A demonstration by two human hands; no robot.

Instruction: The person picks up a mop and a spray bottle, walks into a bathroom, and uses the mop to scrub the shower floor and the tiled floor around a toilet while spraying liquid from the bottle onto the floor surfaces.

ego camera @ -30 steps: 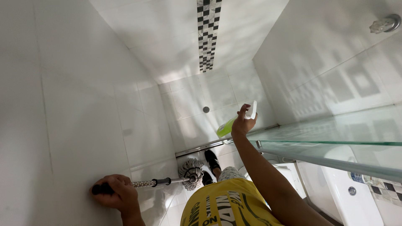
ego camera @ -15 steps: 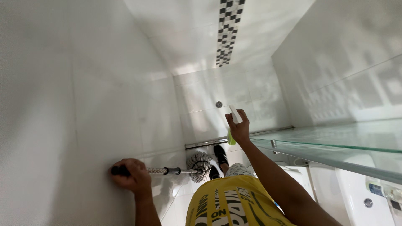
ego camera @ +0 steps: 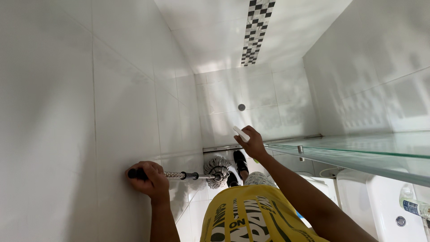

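I look straight down in a white tiled shower. My left hand (ego camera: 150, 179) grips the black end of a mop handle (ego camera: 188, 175) close to the left wall. The handle runs down to a grey string mop head (ego camera: 218, 166) resting on the floor by my black shoes (ego camera: 239, 161). My right hand (ego camera: 253, 143) holds a spray bottle with a white trigger top (ego camera: 241, 133); its green body is mostly hidden behind the hand. The bottle is held over the metal threshold strip (ego camera: 224, 148) of the shower floor.
A glass shower door (ego camera: 358, 152) juts in from the right at arm height. A round floor drain (ego camera: 241, 107) sits in the shower floor. A black-and-white mosaic strip (ego camera: 255, 31) runs up the far wall. A white toilet (ego camera: 380, 201) and a bottle (ego camera: 414, 207) are at lower right.
The view has swung left. My right hand turned the spray bottle and drew it lower and closer, so its green body is now hidden. My left hand kept its grip on the mop.
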